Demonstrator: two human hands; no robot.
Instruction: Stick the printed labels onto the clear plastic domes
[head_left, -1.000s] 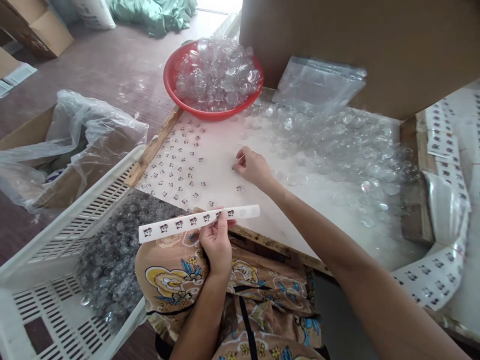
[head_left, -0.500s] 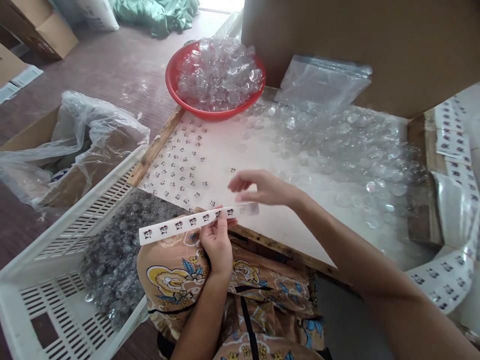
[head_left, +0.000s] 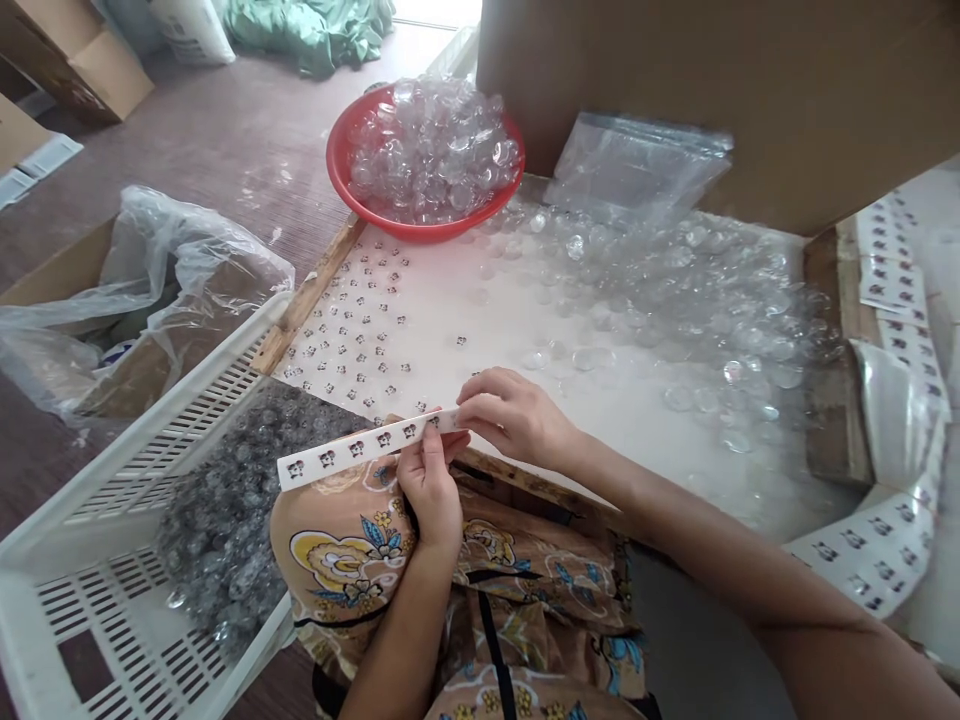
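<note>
My left hand (head_left: 433, 485) grips a white sticker strip (head_left: 341, 455) printed with a row of small panda pictures, thumb on top and fingers beneath. The strip slants over my knee. At its right end my right hand (head_left: 517, 415) is closed in a pinch, fingertips on the strip; they hide that end, so I cannot tell if a single sticker is lifted. Beyond my hands, small clear discs with panda pictures (head_left: 360, 330) lie spread on the left of the white board (head_left: 465, 290). Plain clear plastic discs (head_left: 720, 300) are heaped on its right.
A red basin (head_left: 424, 232) full of clear pieces stands at the board's far edge. To the left is a white slatted crate (head_left: 142, 600) with many discs in it. A bag-lined carton (head_left: 67, 260) stands behind. More sticker sheets (head_left: 870, 550) curve along the right.
My right hand has moved down from above the board onto the strip's right end, its fingers closing there. My left hand keeps its hold on the strip, nearly still.
</note>
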